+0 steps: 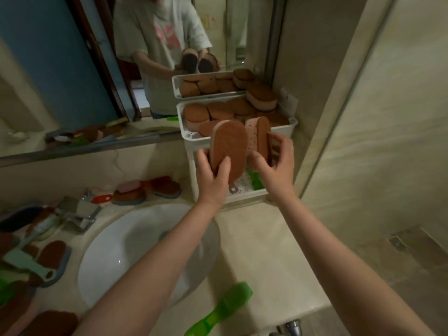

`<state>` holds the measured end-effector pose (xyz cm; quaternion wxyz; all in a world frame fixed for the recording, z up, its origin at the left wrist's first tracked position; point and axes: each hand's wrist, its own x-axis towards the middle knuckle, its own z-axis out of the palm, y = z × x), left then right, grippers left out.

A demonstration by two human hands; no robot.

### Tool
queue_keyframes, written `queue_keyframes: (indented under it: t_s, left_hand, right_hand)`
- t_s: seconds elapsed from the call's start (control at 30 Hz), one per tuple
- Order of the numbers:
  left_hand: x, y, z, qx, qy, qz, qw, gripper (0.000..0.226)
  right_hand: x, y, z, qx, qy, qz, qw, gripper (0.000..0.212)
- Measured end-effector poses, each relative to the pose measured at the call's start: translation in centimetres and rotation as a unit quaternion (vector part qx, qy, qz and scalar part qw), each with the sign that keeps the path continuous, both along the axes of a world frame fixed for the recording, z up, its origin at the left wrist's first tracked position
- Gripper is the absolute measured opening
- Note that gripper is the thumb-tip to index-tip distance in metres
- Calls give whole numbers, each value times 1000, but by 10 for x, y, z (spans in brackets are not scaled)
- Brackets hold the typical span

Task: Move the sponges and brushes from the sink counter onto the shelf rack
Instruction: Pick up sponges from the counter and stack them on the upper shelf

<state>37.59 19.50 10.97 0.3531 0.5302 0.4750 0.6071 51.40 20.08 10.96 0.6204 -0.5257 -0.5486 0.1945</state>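
left hand [213, 177] gripping brown sponge [230, 144] | right hand [275, 164] curled round pink-backed sponge [263, 135] | both right at the rack [284, 129], far right

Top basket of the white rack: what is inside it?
Brown sponges fill the top basket, with a taller stack at its back right. Its front is hidden behind the broad sponge in the left hand and the edge-on sponge in the right hand.

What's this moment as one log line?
left hand: holds brown sponge | right hand: holds pink-backed sponge | both at shelf rack
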Motion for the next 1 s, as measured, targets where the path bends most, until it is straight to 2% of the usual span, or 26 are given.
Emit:
queue_keyframes:
  t_s: [0.07, 0.17, 0.33, 0.4, 0.63, 0.73, 0.83, 1.0]
  left_hand:
    - [-1, 11, 25, 11, -8, 7, 1000, 21]
    - [-4, 38, 57, 10, -10, 47, 999, 19]
    - [-16, 93, 89, -93, -13, 89, 992, 19]
    - [-22, 110, 96, -107, -11, 117, 987, 24]
    - [-39, 162, 93, -152, 14, 159, 975, 42]
    - [-38, 172, 89, -156, 14, 140, 978, 43]
    - [-33, 178, 88, -170, 44, 130, 976, 37]
    - [-24, 191, 91, -193, 146, 134, 961, 41]
  right_hand:
    - [-3, 17, 19, 11, -23, 0, 1000, 48]
    - [-6, 46, 43, 24, -42, -4, 999, 48]
    - [-5, 103, 83, -16, -127, -33, 991, 49]
    - [-6, 125, 95, -47, -181, -42, 982, 50]
    - [-15, 182, 100, -119, -335, -33, 934, 44]
    - [-16, 192, 97, -155, -433, -53, 886, 44]
    - [-18, 191, 94, -140, -512, -103, 841, 46]
    - [-11, 194, 93, -155, -511, -94, 840, 47]
